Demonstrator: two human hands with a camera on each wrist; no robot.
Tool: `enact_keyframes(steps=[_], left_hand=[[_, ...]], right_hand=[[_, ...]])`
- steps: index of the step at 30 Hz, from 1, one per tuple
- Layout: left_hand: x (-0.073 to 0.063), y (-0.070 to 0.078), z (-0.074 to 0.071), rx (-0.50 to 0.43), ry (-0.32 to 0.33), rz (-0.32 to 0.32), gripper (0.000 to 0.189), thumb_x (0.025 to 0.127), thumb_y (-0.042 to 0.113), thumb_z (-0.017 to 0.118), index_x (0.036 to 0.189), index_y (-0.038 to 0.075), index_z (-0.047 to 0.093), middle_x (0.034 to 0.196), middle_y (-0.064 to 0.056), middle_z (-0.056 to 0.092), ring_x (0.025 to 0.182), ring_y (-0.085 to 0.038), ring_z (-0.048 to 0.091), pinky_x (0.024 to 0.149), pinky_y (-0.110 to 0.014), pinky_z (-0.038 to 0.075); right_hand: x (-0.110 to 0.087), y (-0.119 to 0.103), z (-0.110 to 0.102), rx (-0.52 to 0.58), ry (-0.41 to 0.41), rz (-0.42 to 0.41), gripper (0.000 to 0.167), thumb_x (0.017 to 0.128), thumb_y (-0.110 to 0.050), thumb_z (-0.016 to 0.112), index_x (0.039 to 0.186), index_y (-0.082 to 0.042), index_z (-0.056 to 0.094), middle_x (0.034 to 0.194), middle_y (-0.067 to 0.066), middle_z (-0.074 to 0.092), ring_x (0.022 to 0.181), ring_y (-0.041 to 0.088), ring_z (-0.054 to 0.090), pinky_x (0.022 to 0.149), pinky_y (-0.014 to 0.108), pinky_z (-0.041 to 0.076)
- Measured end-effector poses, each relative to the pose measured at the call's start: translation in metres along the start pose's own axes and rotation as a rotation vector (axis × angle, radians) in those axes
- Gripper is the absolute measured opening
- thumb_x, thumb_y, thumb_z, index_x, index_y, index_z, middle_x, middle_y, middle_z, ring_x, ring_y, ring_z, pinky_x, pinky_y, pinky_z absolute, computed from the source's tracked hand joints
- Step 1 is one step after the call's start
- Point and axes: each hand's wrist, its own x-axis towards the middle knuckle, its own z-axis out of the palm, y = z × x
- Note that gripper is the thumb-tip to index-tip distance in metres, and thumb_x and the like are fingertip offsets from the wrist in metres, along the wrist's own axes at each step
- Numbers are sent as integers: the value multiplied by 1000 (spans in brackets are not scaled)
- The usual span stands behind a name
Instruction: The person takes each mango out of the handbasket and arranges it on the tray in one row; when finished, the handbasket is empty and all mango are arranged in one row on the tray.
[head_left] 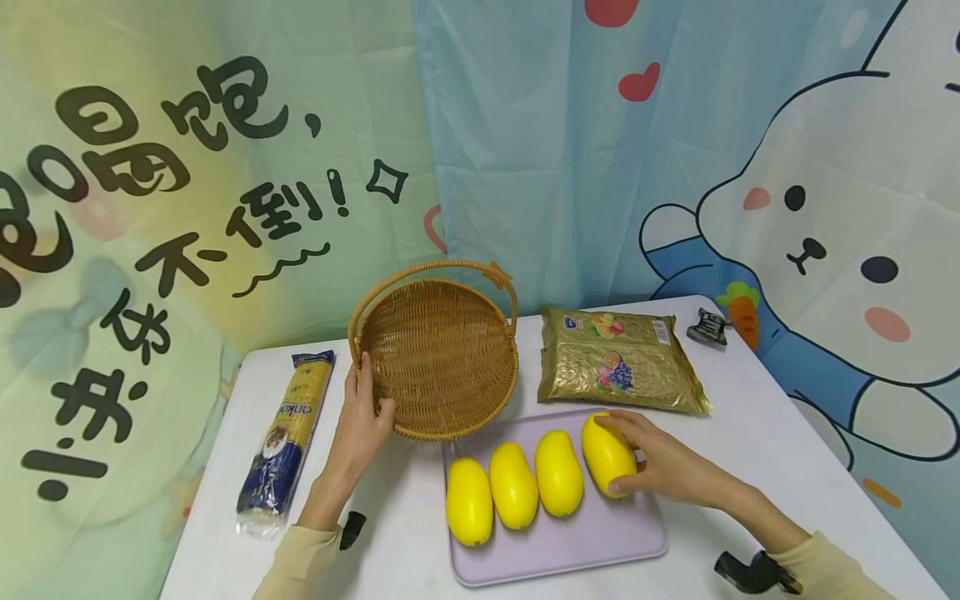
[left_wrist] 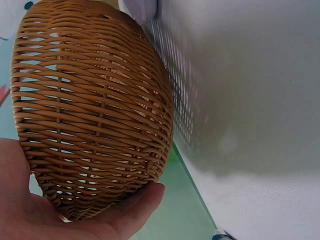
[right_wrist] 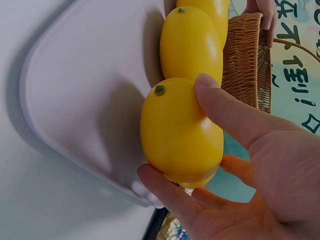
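My left hand (head_left: 362,421) grips the left rim of a brown wicker basket (head_left: 442,358) with an arched handle. The basket is tilted, its inside facing me; its woven outside (left_wrist: 95,105) fills much of the left wrist view. My right hand (head_left: 663,458) holds the rightmost yellow mango-shaped fruit (head_left: 606,457), thumb on one side and fingers on the other. That fruit has a small green stem nub (right_wrist: 160,90) in the right wrist view. Several like it, among them one at the left (head_left: 469,502), lie in a row on a pale purple tray (head_left: 570,554).
Behind the tray lies a gold snack bag (head_left: 622,360), with a small dark wrapped packet (head_left: 708,327) at the back right. A blue and yellow pasta packet (head_left: 287,433) lies at the left of the white table (head_left: 397,533). Printed curtains (head_left: 502,125) hang behind.
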Motion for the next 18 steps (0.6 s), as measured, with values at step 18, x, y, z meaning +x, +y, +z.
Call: enact_keyframes(steps=[18], left_hand=[[4,-3,-2,-26,-19,-11,80,98,10,50,164,9,6,168,-26,4,130,-40,45,96,-50,45]], right_hand=[[-2,1,8,-13,-7,-26,91,81,-37,85,155,-9,39,158,32,29,127,48,51,99,58,50]])
